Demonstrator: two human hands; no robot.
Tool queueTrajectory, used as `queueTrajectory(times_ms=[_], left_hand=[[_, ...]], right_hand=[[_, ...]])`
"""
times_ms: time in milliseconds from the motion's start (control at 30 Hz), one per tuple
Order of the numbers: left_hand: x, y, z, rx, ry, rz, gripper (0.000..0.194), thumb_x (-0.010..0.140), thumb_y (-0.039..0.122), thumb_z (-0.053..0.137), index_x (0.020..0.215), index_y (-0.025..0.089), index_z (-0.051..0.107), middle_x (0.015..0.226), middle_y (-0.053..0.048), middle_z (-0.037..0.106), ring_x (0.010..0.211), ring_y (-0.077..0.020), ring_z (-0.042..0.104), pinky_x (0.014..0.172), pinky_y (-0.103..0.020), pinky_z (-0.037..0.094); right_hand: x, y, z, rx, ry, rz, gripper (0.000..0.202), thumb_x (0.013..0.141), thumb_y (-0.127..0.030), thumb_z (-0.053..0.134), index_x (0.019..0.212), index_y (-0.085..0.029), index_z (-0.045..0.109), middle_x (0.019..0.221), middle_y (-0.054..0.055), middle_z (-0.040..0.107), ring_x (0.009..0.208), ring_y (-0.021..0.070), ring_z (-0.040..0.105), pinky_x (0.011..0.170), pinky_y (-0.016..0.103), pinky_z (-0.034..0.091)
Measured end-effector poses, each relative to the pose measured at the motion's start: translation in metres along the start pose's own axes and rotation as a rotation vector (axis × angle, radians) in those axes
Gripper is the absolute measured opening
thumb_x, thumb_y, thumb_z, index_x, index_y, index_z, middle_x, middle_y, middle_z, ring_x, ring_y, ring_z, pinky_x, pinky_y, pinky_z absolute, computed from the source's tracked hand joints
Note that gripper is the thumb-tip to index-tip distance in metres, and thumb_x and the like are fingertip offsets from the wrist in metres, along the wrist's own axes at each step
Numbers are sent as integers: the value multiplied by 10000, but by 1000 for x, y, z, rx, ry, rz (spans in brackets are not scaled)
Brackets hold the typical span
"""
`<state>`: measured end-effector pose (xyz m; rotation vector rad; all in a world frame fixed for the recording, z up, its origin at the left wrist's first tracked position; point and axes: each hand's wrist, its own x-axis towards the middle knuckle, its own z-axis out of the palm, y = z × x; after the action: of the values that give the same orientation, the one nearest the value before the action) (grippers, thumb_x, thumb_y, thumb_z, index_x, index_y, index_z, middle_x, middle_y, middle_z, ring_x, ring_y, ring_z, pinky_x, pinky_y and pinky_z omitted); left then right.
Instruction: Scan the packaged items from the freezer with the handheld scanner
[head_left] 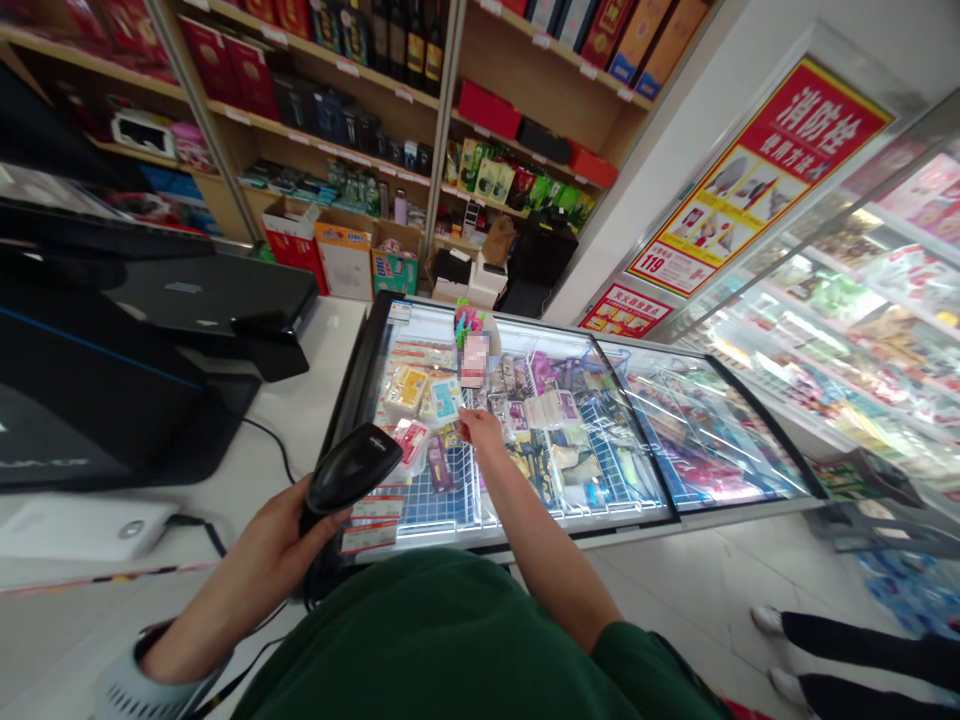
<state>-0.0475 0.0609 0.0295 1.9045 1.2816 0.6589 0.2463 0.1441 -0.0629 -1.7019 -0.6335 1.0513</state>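
My left hand is wrapped round the handle of a black barcode scanner, whose head points up and to the right. Over the glass-topped freezer, my right hand has its fingers closed at the lower right edge of a blue-and-white packet. A yellow packet lies just left of that one. Below them sits a red-and-white packet. Frozen goods in baskets show through the glass. Above my right hand is a small pink-and-white item, partly blurred.
A white counter on the left bears a black monitor, a white box-like device and cables. Stocked shelves stand behind the freezer. At the lower right, a person's legs show on the tiled floor.
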Motion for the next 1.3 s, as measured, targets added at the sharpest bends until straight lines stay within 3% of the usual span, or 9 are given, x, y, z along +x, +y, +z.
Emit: queueTrajectory(times_ms=[167,300,567,833,1300], left_hand=[[14,13,6,85,-44,30,376,871,490,501,1050,171,591,985,-111,717,917,-271,669,802,-367,521],[25,22,14,155,-39,127,353,879,418,497,1134,182,562,1058,-119,704,995,-283,641,959,-446,429],[35,37,32,219,-131,157,360,872,384,473,1157,178,551,1108,-115,691,1044,-300,628,1046,-525,327],[32,39,40,251,-145,177,336,869,357,493,1158,196,551,1160,-103,674,1099,-290,615,1082,-512,283],[32,37,44,248,-174,202,288,886,324,488,1140,197,538,1086,-80,682,1049,-267,623,1036,-476,332]], right_hand=[[-15,-10,-31,-29,85,-155,244,697,-418,687,776,-193,635,679,-13,642,631,137,575,613,251,445],[-33,-20,-52,-140,156,-339,239,733,-413,659,833,-198,631,747,1,655,708,163,589,700,282,462],[-55,-24,-76,-116,209,-369,223,752,-391,658,871,-204,637,780,8,653,726,172,591,732,303,460],[-59,-23,-85,-98,215,-397,231,772,-403,645,870,-194,630,776,14,644,734,175,588,730,305,466],[-64,-26,-88,-139,219,-431,254,783,-413,638,869,-174,636,763,6,646,710,161,583,723,296,467]])
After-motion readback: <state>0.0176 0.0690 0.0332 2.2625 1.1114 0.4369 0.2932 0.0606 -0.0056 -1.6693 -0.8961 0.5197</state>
